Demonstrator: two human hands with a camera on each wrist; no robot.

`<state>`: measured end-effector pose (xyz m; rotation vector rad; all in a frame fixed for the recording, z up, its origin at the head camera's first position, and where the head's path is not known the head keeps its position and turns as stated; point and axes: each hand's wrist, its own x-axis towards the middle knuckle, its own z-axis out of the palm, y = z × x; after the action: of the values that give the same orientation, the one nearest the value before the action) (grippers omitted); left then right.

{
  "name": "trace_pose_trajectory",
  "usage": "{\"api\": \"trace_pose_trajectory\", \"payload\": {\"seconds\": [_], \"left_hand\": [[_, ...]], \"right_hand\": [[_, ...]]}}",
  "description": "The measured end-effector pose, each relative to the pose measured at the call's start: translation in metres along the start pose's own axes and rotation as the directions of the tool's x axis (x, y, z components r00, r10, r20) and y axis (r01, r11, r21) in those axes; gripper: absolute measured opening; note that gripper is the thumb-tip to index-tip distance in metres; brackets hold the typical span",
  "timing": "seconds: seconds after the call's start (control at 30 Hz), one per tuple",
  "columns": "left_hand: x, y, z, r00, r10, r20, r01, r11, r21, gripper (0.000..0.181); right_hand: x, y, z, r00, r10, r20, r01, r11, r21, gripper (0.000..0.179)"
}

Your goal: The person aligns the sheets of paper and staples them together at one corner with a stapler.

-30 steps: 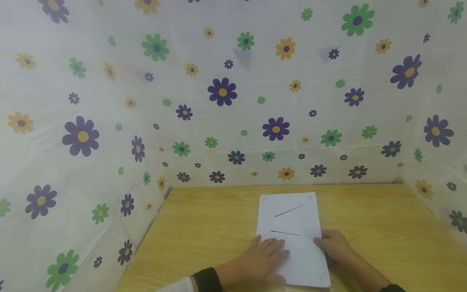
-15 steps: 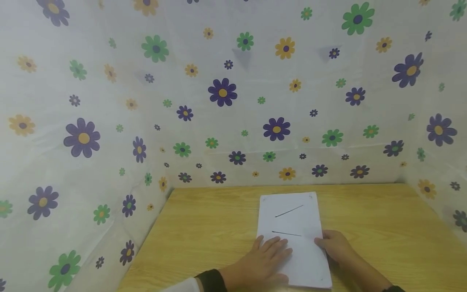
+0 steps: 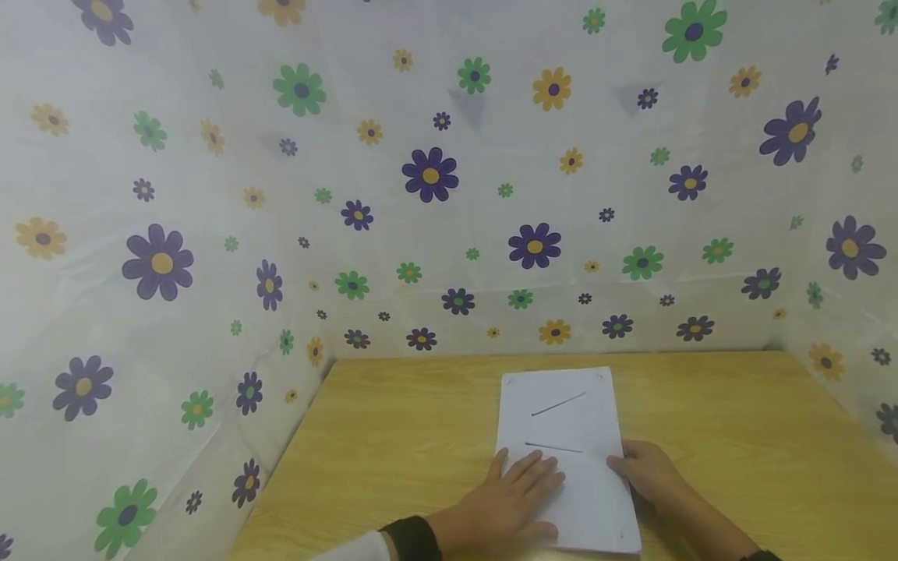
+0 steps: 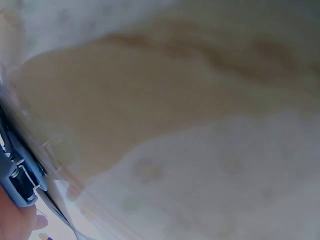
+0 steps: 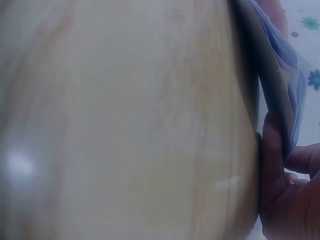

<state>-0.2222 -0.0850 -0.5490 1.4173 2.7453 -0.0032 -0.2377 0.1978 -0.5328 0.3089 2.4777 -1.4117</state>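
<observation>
A white paper pad or stack of sheets (image 3: 596, 499) lies on the table, its long side pointing away from me. Two thin dark lines show on its upper half, and small marks sit near its corners. My left hand (image 3: 505, 499) rests on the lower left part, fingers spread, the tips close to the lower line. At the right edge, my right hand (image 3: 648, 471) pinches the stack. In the right wrist view, the thumb is on one side of the layered sheets (image 5: 280, 75) and a finger (image 5: 272, 145) on the other, against a stiff grey-brown backing.
The wood-grain table (image 3: 393, 436) meets a white flower-print sheet (image 3: 477, 218) at the back and both sides. A blue-grey device with a metal spring or wire (image 4: 22, 175) shows at the left wrist view's edge; its kind is unclear.
My left hand has slid slightly forward and right over the paper, its fingertips now nearer the lower line. My right hand keeps its hold on the edge. The head view shifted a little.
</observation>
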Motion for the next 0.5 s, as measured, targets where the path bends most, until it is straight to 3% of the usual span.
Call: {"api": "trace_pose_trajectory", "payload": {"seconds": [0.27,0.5], "left_hand": [[-0.0015,0.0037,-0.0026,0.999,-0.019,0.039,0.020,0.999,-0.033,0.074],[0.0022,0.0042,-0.0019,0.996,-0.013,0.083,0.017,0.999,-0.046,0.077]], "right_hand": [[-0.0018,0.0023,0.0018,1.000,-0.024,0.001,0.024,1.000,0.020,0.051],[0.0003,0.0027,-0.0005,1.000,0.006,0.017,-0.006,1.000,0.015,0.053]]}}
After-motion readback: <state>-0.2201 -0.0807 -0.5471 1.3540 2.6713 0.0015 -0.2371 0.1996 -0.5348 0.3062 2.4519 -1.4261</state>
